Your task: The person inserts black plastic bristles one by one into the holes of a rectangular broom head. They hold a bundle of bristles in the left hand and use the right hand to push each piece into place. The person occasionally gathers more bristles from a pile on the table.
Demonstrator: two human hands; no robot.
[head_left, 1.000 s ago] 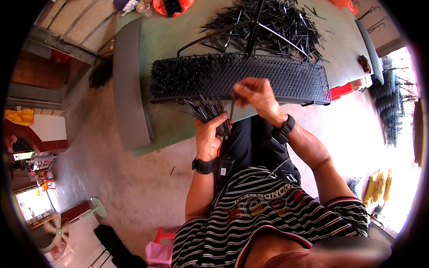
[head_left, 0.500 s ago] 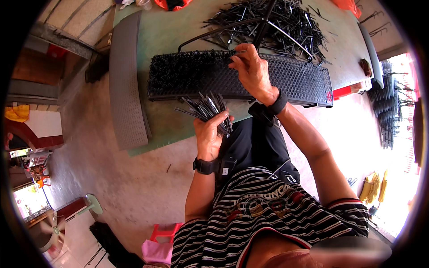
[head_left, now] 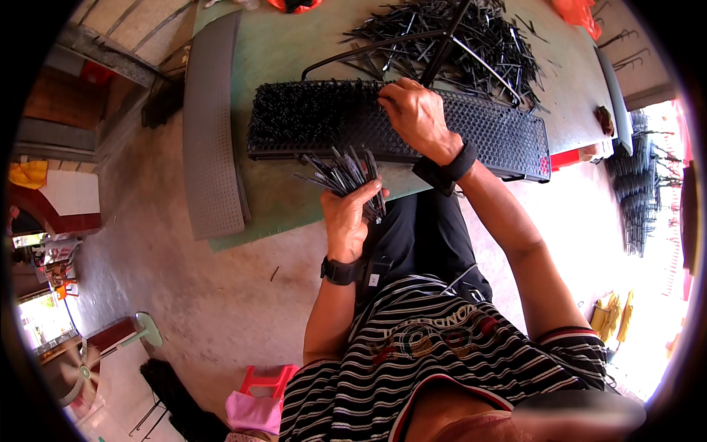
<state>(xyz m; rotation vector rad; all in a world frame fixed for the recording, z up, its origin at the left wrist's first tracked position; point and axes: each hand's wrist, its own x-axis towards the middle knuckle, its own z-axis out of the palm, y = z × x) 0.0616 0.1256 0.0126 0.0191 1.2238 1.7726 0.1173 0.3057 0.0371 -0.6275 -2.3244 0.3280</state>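
Observation:
A long black perforated panel lies along the near edge of the green table. Short black strips stand up densely from its left part, while the right part shows bare holes. Just in front of the panel, my left hand is closed around a bundle of thin black strips, their ends fanned out to the upper left. My right hand is over the panel's middle, at the border of the bristly part, with thumb and fingertips pinched. Whatever lies between those fingertips is too small to make out.
Behind the panel a large pile of black strips covers the green tabletop. A black metal rod frame rises at the panel's back. Grey perforated sheets lie along the table's left edge. A pink stool stands on the floor at lower left.
My right hand has turned and lowered slightly toward the panel, its fingers drawn closer together. The left hand keeps its bundle. The whole view has shifted slightly.

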